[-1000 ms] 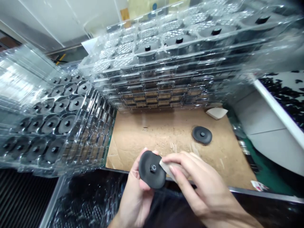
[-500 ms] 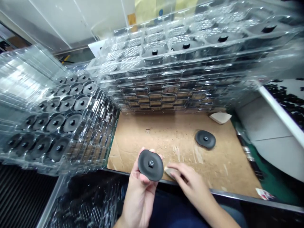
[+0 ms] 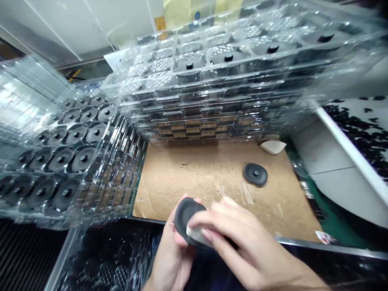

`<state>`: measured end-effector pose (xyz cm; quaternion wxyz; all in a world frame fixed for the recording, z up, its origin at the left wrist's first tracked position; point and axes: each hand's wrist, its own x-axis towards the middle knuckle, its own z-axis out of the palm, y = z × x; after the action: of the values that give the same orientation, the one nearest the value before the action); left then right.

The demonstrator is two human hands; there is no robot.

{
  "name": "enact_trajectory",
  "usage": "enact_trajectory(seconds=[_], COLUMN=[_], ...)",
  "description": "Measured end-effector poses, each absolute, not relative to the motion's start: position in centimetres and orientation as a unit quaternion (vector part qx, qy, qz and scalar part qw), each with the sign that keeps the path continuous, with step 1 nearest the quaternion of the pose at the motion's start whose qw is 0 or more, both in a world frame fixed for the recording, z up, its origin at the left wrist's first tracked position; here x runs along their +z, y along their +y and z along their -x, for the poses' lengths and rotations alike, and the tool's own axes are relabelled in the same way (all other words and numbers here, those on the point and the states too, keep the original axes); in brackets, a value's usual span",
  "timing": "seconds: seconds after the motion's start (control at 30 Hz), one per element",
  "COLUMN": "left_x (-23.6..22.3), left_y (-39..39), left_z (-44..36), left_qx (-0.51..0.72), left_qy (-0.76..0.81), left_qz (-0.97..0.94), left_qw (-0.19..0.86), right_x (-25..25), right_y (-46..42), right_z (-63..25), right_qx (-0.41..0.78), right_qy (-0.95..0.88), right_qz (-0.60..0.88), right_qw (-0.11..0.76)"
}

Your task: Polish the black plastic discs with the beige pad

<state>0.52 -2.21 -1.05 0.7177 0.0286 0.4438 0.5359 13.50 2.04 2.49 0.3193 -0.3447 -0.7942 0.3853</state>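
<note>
In my left hand (image 3: 174,250) I hold a dark grey oval disc (image 3: 182,214) with a raised centre, tilted above the front edge of the board. My right hand (image 3: 233,234) pinches a small whitish pad (image 3: 198,235), which presses against the disc's face. The fingers partly cover the disc's centre and right side. A second dark oval disc (image 3: 262,178) with a centre post lies flat on the cardboard (image 3: 169,173), beyond my right hand. Near the back right corner rests a folded cream-white piece (image 3: 273,147).
Stacked clear plastic trays (image 3: 194,109) stand along the back, a few discs in the top one. Another tray stack (image 3: 100,178) at the left holds rows of discs. At the right is a white bin (image 3: 342,149) with small black parts (image 3: 357,133).
My right hand has moved up and left with the pad, from beside the disc onto its face. The left hand still holds the disc. The whole view has shifted slightly.
</note>
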Motion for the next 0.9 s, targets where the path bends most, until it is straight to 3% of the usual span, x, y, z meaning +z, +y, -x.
enact_trajectory(seconds=[0.13,0.3,0.5,0.8,0.9], left_x=[-0.6,0.9,1.6,1.1,0.3], left_y=[-2.0,-1.0,-0.6,-1.9,-2.1], left_z=[-0.3,0.4,-0.1,-1.2,-0.5], left_qx=[0.545,0.554,0.541,0.527,0.528], left_qy=[0.412,0.370,0.395,0.436,0.441], left_qz=[-0.031,-0.043,-0.025,-0.027,-0.035], left_qw=[0.730,0.744,0.742,0.729,0.725], right_x=[2.7,-0.3,-3.2,2.9,3.0], right_y=[1.4,-1.0,-1.8,0.5,0.8], right_z=[-13.8,-16.7,-18.6,-14.5,-13.4], right_qx=[0.358,0.483,0.471,0.292,0.323], right_qy=[-0.770,-0.723,-0.573,-0.747,-0.779], right_qz=[0.369,0.426,0.597,0.397,0.352], right_qw=[0.377,0.249,0.305,0.446,0.405])
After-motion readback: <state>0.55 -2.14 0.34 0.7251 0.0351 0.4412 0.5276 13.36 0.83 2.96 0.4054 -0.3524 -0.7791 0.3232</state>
